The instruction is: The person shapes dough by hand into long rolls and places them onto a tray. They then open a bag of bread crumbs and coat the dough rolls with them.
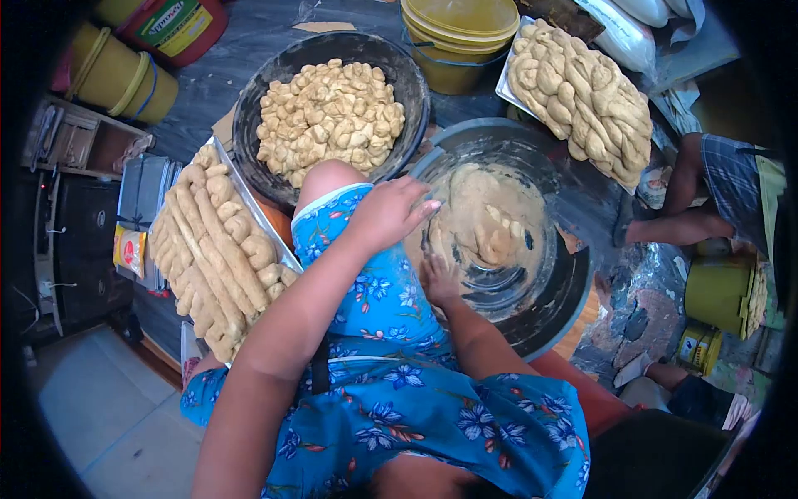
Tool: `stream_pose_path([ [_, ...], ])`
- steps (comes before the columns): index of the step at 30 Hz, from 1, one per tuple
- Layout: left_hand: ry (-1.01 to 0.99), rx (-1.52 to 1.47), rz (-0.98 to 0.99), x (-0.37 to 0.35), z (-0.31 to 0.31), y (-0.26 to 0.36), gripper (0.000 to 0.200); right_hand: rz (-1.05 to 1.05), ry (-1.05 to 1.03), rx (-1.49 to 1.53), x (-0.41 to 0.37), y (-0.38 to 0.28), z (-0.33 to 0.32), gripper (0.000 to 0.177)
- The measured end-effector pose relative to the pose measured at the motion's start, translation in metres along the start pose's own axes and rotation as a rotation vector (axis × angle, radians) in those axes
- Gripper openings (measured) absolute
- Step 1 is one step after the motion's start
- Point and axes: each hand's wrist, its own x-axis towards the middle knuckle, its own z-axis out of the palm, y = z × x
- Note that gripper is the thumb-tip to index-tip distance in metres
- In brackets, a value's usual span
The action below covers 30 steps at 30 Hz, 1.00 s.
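Over my knee and the left rim of a wide black basin [573,303], my left hand [389,213] is held with fingers apart, holding nothing. My right hand [440,280] is lower, inside the basin's near left edge, fingers spread and a little blurred. Brown powder [478,195] coats the basin floor, with a few pale dough pieces [497,241] in it. Behind my knee is a black tub [248,137] full of small dough lumps [328,116]. At the left, long twisted dough strips [212,249] cover a tray [274,231].
More braided dough [578,96] is heaped on a tray [504,86] at the upper right. Yellow buckets [453,62] stand at the back, with a red bucket [187,41] at the upper left. Another person's leg [686,224] is at the right, near a green-yellow bucket [716,291].
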Motion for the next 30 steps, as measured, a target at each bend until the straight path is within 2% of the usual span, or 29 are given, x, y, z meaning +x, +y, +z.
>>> stream_pose_path([
  [2,-0.006,0.016,-0.011,-0.001,0.000,0.000,0.043,0.015,-0.044,-0.163,-0.020,0.029,0.001,0.068],
  [5,-0.013,0.020,-0.022,0.001,-0.001,0.005,0.043,0.211,-0.001,-0.154,-0.044,0.061,0.008,0.071],
  [8,0.010,-0.008,-0.004,0.003,-0.001,0.002,0.043,0.453,-0.037,0.067,-0.071,0.058,-0.026,0.072],
  [9,0.018,-0.013,0.003,0.003,0.001,0.001,0.042,0.504,0.110,0.091,-0.063,0.064,-0.009,0.070],
  [11,0.030,-0.007,0.016,0.002,0.001,0.001,0.042,0.554,0.207,0.303,-0.043,0.071,0.008,0.066],
  [13,0.040,0.014,0.025,0.002,0.001,0.004,0.042,0.570,0.322,0.478,-0.034,0.062,-0.006,0.057],
  [16,0.003,0.036,0.002,0.003,0.004,0.002,0.041,0.681,0.242,0.333,-0.023,0.033,-0.011,0.055],
  [17,0.013,0.038,0.021,0.004,0.004,0.001,0.041,0.653,0.341,0.293,-0.011,0.037,0.000,0.052],
  [20,0.032,0.051,0.045,-0.003,0.006,-0.002,0.040,0.289,0.225,0.799,0.013,0.059,0.015,0.047],
  [21,0.041,0.055,0.045,-0.003,0.005,-0.003,0.040,0.209,0.410,0.702,0.009,0.059,0.009,0.037],
  [23,0.090,0.077,0.059,-0.003,0.007,-0.008,0.040,0.109,0.268,1.800,0.022,0.070,0.010,0.030],
  [25,0.076,0.076,0.075,-0.004,0.009,-0.008,0.039,0.113,0.000,2.188,-0.029,0.035,-0.090,0.026],
  [27,0.079,0.082,0.094,-0.004,0.011,-0.009,0.038,0.071,-0.201,2.348,-0.037,0.038,-0.125,0.031],
  [28,0.086,0.087,0.104,-0.004,0.015,-0.009,0.038,-0.058,-0.240,2.306,-0.035,0.049,-0.128,0.046],
  [30,0.025,0.091,0.076,-0.004,0.014,-0.004,0.037,-0.265,-0.107,2.219,-0.071,0.014,-0.193,0.072],
])
